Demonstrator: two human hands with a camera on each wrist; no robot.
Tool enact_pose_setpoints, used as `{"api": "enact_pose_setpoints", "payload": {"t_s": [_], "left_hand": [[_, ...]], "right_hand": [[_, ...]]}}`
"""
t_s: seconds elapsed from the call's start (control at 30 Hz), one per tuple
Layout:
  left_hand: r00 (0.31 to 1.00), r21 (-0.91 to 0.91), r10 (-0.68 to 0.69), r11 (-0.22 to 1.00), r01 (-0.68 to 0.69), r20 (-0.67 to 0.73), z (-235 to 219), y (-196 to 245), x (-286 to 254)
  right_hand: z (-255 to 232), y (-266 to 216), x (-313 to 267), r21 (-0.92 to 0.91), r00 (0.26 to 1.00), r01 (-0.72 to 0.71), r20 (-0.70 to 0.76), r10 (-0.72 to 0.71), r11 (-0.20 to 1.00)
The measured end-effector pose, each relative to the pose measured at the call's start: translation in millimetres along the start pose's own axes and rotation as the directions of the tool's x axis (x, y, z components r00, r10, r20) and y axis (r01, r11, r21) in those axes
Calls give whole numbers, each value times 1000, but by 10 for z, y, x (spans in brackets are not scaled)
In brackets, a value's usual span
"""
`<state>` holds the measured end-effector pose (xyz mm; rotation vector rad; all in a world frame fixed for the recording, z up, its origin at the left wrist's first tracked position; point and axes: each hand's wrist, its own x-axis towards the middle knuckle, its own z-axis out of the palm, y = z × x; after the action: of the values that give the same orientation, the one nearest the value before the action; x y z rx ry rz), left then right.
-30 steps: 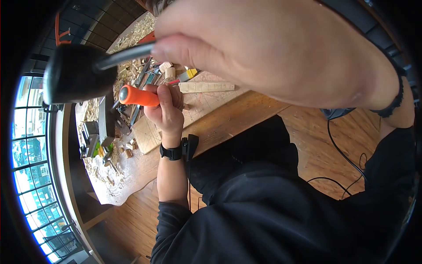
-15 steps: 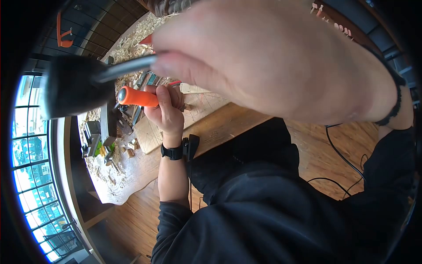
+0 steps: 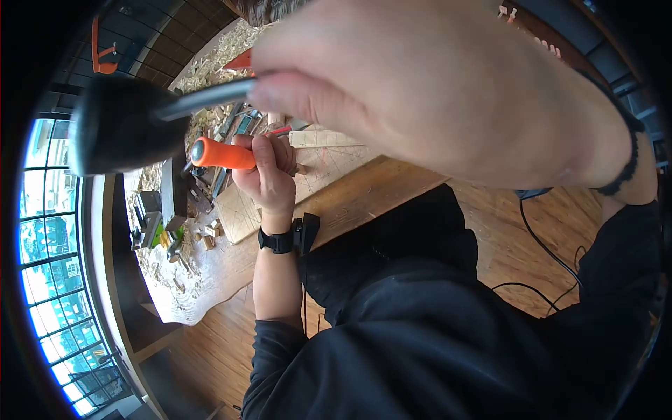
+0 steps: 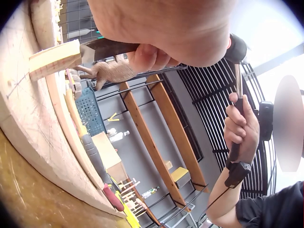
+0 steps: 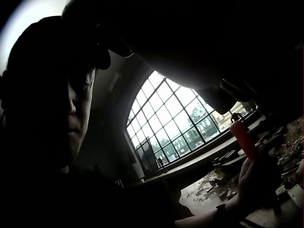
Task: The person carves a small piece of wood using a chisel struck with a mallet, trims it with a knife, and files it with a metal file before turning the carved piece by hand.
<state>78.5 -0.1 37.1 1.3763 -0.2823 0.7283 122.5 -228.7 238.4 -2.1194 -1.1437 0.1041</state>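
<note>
My left hand (image 3: 267, 171) grips the orange handle of a chisel (image 3: 225, 154), whose domed butt faces left in the head view. In the left wrist view, the chisel's dark steel blade (image 4: 111, 48) reaches the end of a small light wood block (image 4: 56, 61) standing on a pencil-marked board (image 4: 19, 99). Raised high, my right hand (image 4: 242, 126) holds a mallet (image 3: 129, 126) by its grip. The mallet has a black head and a metal shaft, and in the head view the head hangs up and left of the chisel's butt.
Wood shavings (image 3: 185, 297) and several tools cover the workbench (image 3: 224, 269). A metal plane-like tool (image 3: 147, 220) lies toward the window. Near the left hand lies a pale wood strip (image 3: 325, 138). A blue basket (image 4: 90, 111) stands beyond the board.
The mallet head dipped slightly, then rose again, staying above the chisel's butt. My left hand and the chisel have kept nearly the same place.
</note>
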Motion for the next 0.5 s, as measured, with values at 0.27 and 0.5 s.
{"api": "enact_pose_setpoints", "payload": {"t_s": [0.27, 0.5], "left_hand": [[1000, -26, -5, 1000, 5, 0, 7, 28, 12], [998, -45, 33, 998, -31, 53, -58, -19, 11]], "right_hand": [[146, -178, 109, -7, 1000, 18, 6, -18, 1000], [-18, 20, -127, -7, 999, 29, 17, -29, 1000]]}}
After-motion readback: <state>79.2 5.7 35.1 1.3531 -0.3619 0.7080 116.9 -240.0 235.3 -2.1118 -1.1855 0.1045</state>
